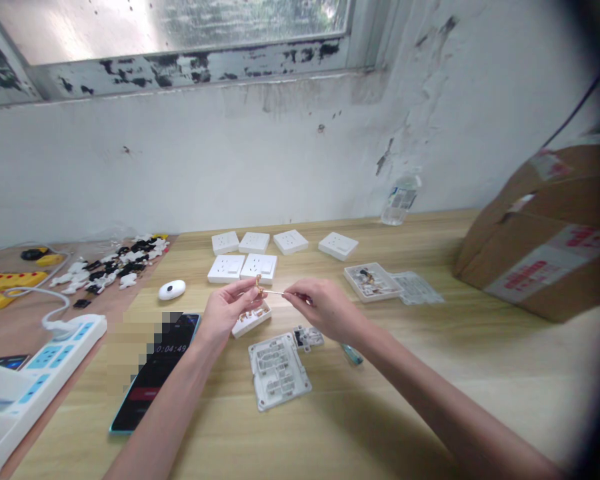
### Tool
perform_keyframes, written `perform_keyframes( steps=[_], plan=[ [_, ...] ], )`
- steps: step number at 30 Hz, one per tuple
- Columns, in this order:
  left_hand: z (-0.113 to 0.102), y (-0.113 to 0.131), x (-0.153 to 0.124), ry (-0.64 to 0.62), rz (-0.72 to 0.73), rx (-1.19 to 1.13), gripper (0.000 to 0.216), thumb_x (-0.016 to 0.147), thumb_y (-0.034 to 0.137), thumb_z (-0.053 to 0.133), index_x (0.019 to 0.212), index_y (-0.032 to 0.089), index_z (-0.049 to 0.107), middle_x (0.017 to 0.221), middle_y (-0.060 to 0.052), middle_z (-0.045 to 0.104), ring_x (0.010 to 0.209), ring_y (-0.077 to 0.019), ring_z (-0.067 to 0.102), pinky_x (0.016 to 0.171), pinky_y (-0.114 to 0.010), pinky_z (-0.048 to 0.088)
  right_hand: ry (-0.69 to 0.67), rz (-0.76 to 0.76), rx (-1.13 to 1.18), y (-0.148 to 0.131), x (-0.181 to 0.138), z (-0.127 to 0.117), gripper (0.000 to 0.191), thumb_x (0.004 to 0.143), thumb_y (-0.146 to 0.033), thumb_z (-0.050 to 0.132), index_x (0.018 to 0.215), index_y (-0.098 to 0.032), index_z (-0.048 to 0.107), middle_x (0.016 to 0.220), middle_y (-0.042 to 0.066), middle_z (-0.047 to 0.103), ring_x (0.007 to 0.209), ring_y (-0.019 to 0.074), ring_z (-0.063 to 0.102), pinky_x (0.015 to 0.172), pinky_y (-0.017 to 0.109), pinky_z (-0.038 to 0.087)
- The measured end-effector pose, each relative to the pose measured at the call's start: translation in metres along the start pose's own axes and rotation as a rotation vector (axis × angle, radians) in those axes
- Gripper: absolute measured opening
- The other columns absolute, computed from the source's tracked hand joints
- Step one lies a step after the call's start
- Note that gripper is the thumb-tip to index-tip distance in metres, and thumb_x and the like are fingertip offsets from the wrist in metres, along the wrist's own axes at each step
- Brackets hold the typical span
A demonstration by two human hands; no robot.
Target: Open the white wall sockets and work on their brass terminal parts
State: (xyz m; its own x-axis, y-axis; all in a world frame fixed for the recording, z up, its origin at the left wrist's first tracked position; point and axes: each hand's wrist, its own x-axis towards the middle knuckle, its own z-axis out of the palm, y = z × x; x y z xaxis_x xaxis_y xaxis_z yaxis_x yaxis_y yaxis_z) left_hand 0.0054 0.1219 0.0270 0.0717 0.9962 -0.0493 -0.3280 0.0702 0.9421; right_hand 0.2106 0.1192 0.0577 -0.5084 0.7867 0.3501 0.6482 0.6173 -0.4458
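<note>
My left hand [231,307] pinches a small brass-coloured metal piece [259,288] between thumb and fingers. From the closed fingers of my right hand [320,303] a thin metal rod [274,293] points left, its tip at the brass piece; its handle is hidden in the hand. Below my left fingertips sits a small white box [253,321] with brass parts in it. Nearer to me lies an open white socket housing [279,371], its inner compartments facing up. A small part with black and white pieces [309,337] touches its upper right corner.
Several white socket panels [290,241] stand toward the wall. Right of them are a tray of small parts [373,281], a clear plastic piece [416,288], a bottle [401,200] and a cardboard box [545,233]. At left are a phone [155,373] and a power strip [45,387].
</note>
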Motion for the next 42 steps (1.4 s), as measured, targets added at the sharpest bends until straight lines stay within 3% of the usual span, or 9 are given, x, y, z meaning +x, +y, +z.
perform_keyframes(
  steps=[6,11,19,25,32,37,42],
  plan=[
    [-0.004,0.004,0.0,0.024,-0.029,0.005,0.038,0.064,0.024,0.082,0.097,0.011,0.071,0.088,-0.009,0.074,0.08,-0.0187,0.07,0.081,-0.032,0.055,0.027,-0.177,-0.378,-0.006,0.002,0.007,0.026,0.094,-0.016,0.04,0.091,-0.016,0.066,0.075,0.006,0.062,0.076,0.0183,0.05,0.059,0.03,0.032],
    [-0.009,0.007,0.001,0.023,-0.068,0.037,0.036,0.066,0.024,0.081,0.097,0.01,0.071,0.088,-0.009,0.074,0.079,-0.018,0.07,0.081,-0.031,0.056,0.062,-0.254,-0.486,-0.009,0.006,0.011,0.024,0.093,-0.011,0.042,0.102,-0.016,0.063,0.082,0.008,0.063,0.08,0.0201,0.047,0.06,0.031,0.032],
    [-0.013,0.009,0.003,0.081,0.006,0.049,0.036,0.063,0.023,0.082,0.094,0.01,0.071,0.088,-0.008,0.074,0.08,-0.0163,0.069,0.083,-0.03,0.055,0.012,-0.081,-0.339,-0.006,0.017,0.021,0.029,0.094,-0.023,0.042,0.077,-0.017,0.065,0.081,0.006,0.062,0.063,0.0127,0.049,0.054,0.028,0.026],
    [-0.015,0.009,0.005,0.096,0.017,0.081,0.038,0.06,0.025,0.084,0.092,0.01,0.072,0.087,-0.008,0.074,0.076,-0.0153,0.069,0.078,-0.028,0.057,0.071,-0.038,-0.214,-0.003,0.017,0.024,0.025,0.093,-0.028,0.046,0.085,-0.021,0.069,0.078,0.002,0.066,0.063,0.0118,0.054,0.054,0.027,0.026],
    [-0.015,0.011,0.003,0.102,0.025,0.093,0.038,0.061,0.025,0.083,0.095,0.01,0.071,0.088,-0.008,0.074,0.078,-0.0151,0.069,0.079,-0.028,0.056,0.052,-0.035,-0.118,-0.002,0.016,0.025,0.023,0.092,-0.025,0.048,0.076,-0.017,0.063,0.08,0.004,0.064,0.069,0.0124,0.055,0.058,0.025,0.032],
    [-0.015,0.013,0.002,0.09,0.028,0.107,0.039,0.062,0.025,0.083,0.097,0.01,0.071,0.089,-0.009,0.074,0.08,-0.0169,0.069,0.082,-0.031,0.055,0.069,0.103,-0.05,-0.003,0.014,0.024,0.02,0.091,-0.033,0.051,0.08,-0.02,0.063,0.067,0.0,0.062,0.059,0.0115,0.052,0.054,0.025,0.028],
    [-0.017,0.012,0.003,0.074,0.027,0.11,0.038,0.062,0.025,0.083,0.096,0.01,0.071,0.092,-0.009,0.073,0.081,-0.0169,0.068,0.082,-0.032,0.056,0.065,0.033,0.022,0.002,0.014,0.026,0.021,0.091,-0.027,0.049,0.076,-0.018,0.061,0.077,0.002,0.063,0.065,0.0115,0.053,0.057,0.025,0.031]
  ],
)
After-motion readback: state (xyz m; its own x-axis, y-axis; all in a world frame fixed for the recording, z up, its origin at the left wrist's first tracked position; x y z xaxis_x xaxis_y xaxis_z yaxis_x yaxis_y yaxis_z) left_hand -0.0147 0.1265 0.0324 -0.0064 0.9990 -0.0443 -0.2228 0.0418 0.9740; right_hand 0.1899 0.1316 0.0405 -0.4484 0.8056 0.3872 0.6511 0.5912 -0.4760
